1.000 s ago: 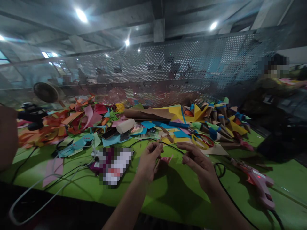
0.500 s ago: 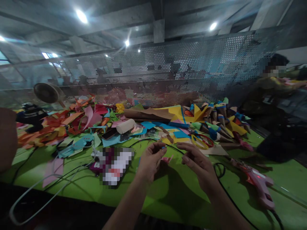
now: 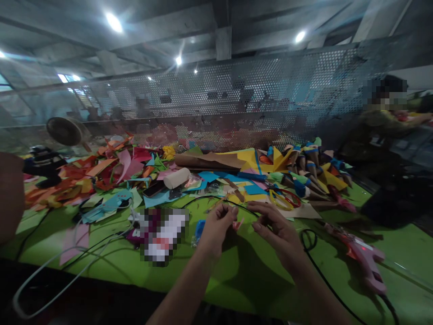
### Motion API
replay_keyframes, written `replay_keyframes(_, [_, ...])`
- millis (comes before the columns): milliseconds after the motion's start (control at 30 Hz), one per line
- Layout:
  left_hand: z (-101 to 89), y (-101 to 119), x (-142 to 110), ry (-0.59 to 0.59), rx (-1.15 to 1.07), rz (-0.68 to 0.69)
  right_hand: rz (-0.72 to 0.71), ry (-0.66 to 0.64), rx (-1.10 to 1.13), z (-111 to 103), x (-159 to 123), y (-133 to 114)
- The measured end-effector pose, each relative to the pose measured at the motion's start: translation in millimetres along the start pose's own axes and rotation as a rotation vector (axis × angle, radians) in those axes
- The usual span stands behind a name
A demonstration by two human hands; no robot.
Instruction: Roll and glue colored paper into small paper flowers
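My left hand (image 3: 218, 228) is above the green table, thumb and fingers pinched together. What lies between the fingertips is too small or hidden to make out. Just beyond these fingers shows a small pink piece (image 3: 238, 224); I cannot tell whether the hand touches it. Beside the left wrist lies a small blue item (image 3: 199, 228), partly covered by the hand, with something clear and shiny around it. My right hand (image 3: 279, 232) faces the left one across a small gap, its fingers curved and apart, holding nothing visible.
On the right lies a pink glue gun (image 3: 367, 259) with its black cord. Scissors (image 3: 286, 198), coloured paper scraps (image 3: 101, 169) and wrapped paper cones (image 3: 306, 174) pile up behind. A blurred-out phone-like object (image 3: 165, 237) and a white cable (image 3: 64, 273) are at left. Another person sits far right.
My left hand has shifted slightly right, towards my right hand. More of the blue item beside the wrist now shows, and the blue speck at the left fingertips is no longer visible.
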State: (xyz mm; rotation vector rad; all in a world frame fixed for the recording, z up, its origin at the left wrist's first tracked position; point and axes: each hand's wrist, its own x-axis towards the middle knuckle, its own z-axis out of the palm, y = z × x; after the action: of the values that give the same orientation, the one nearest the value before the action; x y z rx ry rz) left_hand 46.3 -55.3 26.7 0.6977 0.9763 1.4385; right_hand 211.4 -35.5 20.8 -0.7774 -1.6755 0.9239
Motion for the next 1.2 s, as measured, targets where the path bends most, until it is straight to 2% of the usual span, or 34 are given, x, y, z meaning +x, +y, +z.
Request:
replay_keyframes(233, [7.1, -5.6, -0.1, -0.097, 0.087, 0.009, -0.111, 0.013, -0.052, 2.4, -0.3, 3.6])
replay_keyframes(400, [12.7, -6.7, -4.0, -0.173, 0.098, -0.062, -0.17, 0.026, -0.067, 4.2, -0.4, 4.8])
replay_keyframes(567, [6.4, 1.7, -5.7, -0.213, 0.217, -0.042, -0.138, 0.054, -0.074, 2.3, -0.8, 3.3])
replay_keyframes(633, [-3.3, 10.9, -2.9, -0.154, 0.377, 0.046, -0.09, 0.073, -0.054, 0.0, -0.8, 2.5])
replay_keyframes(700, [-14.9, 20.8, 0.8, -0.04, 0.628, 0.219, -0.046, 0.088, -0.017, -2.1, -0.5, 1.7])
replay_keyframes(800, [-27.6, 29.9, 2.8, 0.031, 1.204, 0.396, -0.021, 0.106, 0.012, -3.4, 0.3, 1.0])
replay_keyframes(867, [-30.2, 29.8, 0.2, 0.036, 1.55, 0.428, -0.018, 0.119, 0.029, -3.2, 0.6, 1.6])
replay_keyframes(933, [-29.3, 25.9, -3.9, -0.001, 1.773, 0.418, 0.005, 0.133, 0.071, -2.8, 0.6, 3.7])
replay_keyframes(1067, [-25.8, 16.6, -9.4, -0.143, 1.928, 0.37, 0.087, 0.161, 0.168, -2.4, 0.1, 10.1])
replay_keyframes(1200, [-24.8, 12.3, -7.7, -0.144, 1.852, 0.38, 0.149, 0.185, 0.276, -2.7, 0.3, 11.9])
